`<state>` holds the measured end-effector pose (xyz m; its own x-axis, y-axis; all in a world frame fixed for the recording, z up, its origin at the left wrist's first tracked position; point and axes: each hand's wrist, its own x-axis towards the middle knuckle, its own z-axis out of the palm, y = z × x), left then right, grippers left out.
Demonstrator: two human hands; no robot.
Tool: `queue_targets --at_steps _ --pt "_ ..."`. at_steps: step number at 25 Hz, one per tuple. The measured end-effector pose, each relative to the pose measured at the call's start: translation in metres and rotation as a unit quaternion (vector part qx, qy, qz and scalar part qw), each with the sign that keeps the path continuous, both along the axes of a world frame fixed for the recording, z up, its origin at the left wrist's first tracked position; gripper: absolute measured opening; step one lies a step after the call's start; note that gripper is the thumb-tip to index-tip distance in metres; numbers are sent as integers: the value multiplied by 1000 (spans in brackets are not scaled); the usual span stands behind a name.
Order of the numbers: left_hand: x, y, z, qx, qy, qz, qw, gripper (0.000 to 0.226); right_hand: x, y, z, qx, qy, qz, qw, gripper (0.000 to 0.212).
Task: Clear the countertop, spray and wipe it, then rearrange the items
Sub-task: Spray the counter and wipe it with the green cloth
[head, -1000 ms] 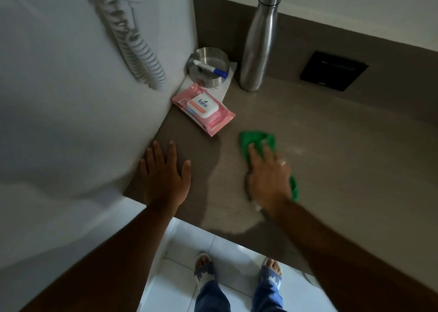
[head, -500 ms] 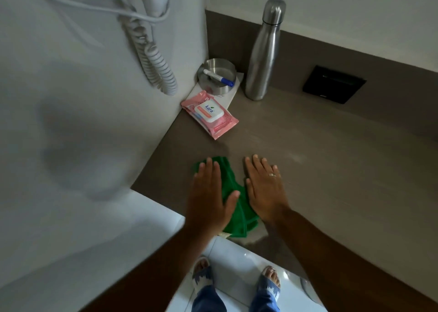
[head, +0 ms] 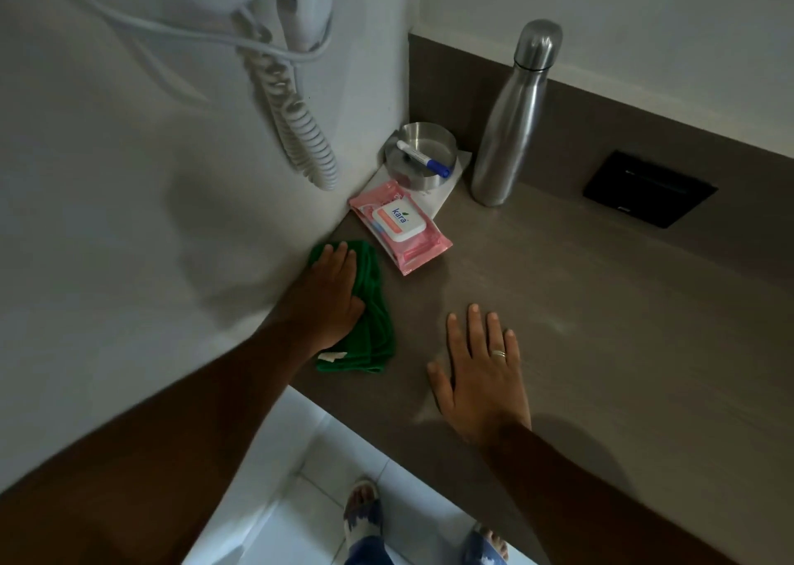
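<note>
A green cloth [head: 374, 328] lies on the brown countertop [head: 601, 307] against the left wall. My left hand [head: 331, 298] presses flat on the cloth, fingers together. My right hand [head: 481, 371], with a ring, rests flat and spread on the bare countertop to the right of the cloth, holding nothing. A pink wipes pack [head: 399, 225] lies just beyond the cloth. Behind it a steel bowl [head: 423, 161] with a blue-capped marker [head: 423, 158] stands on a white paper, and a steel bottle [head: 513, 118] stands upright beside it.
A white hair dryer [head: 300, 6] with a coiled cord [head: 305, 130] hangs on the left wall above the corner. A black socket plate [head: 648, 188] sits in the back panel at right. The counter's front edge runs diagonally above white floor tiles and my feet.
The cloth passed from my right hand to my left. My left hand slid it left and away to the wall, near the wipes pack. My right hand now lies bare on the counter.
</note>
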<state>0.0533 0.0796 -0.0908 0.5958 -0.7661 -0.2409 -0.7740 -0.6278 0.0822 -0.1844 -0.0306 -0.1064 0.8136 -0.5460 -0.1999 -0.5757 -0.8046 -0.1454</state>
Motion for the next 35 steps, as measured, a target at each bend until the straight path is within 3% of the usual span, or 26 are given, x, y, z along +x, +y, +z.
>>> queue_targets --at_steps 8,14,22,29,35 --pt "4 -65 11 -114 32 54 992 76 0 -2 -4 3 -16 -3 1000 74" --pt "-9 -22 7 -31 5 10 999 79 -1 -4 0 20 -29 -6 999 74" --pt "6 -64 0 -29 0 107 994 81 -1 -5 -6 12 -46 -6 999 71" --pt "-83 -7 -14 -99 62 30 993 81 -3 -3 -2 18 -35 -8 999 71" --pt "-65 -61 -5 -126 57 5 990 79 -3 -3 -1 19 -62 -19 998 73"
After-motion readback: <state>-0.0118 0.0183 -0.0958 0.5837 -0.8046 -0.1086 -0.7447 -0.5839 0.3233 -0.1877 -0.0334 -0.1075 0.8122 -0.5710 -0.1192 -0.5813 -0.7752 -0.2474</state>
